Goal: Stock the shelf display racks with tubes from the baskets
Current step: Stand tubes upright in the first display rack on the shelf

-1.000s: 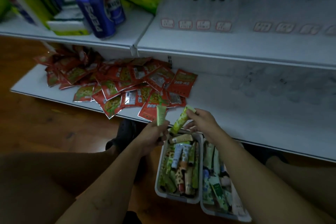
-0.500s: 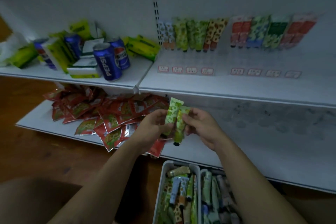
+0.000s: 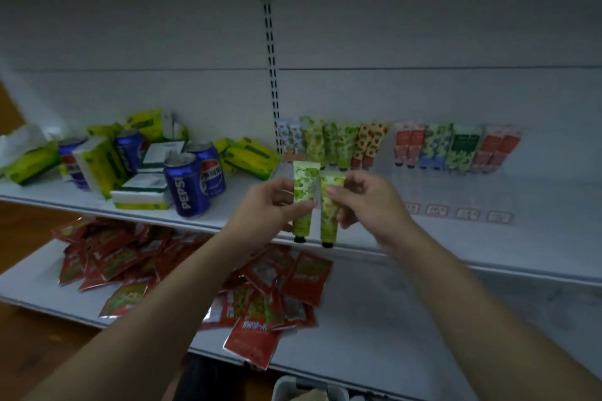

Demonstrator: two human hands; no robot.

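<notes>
On the far left of the upper shelf (image 3: pixel 488 265), tissue packs (image 3: pixel 31 166) and cans (image 3: pixel 186 187) crowd the board, and the nearest can stands close to the front edge. Below them, red sachets (image 3: pixel 123 257) are heaped on the lower shelf (image 3: pixel 423 319), with a few overhanging its front lip. A basket (image 3: pixel 293 389) rim shows at the bottom edge, just under that lip.

The left hand (image 3: pixel 267 205) grips the left tube (image 3: pixel 306 182) by its middle, thumb across the front, cap down. Just beside it, the right hand (image 3: pixel 371 205) pinches the right tube (image 3: pixel 327 228) near its top, also cap down. Both tubes hang upright in front of the upper shelf's edge, side by side; whether they touch is unclear.

Behind the hands, against the back wall, a row of tubes (image 3: pixel 335 146) stands cap down in the rack, with a second row (image 3: pixel 456 148) further right. In front of the rows the shelf is open down to its front edge, where price labels (image 3: pixel 469 214) sit. Right of the sachets the lower shelf lies bare
</notes>
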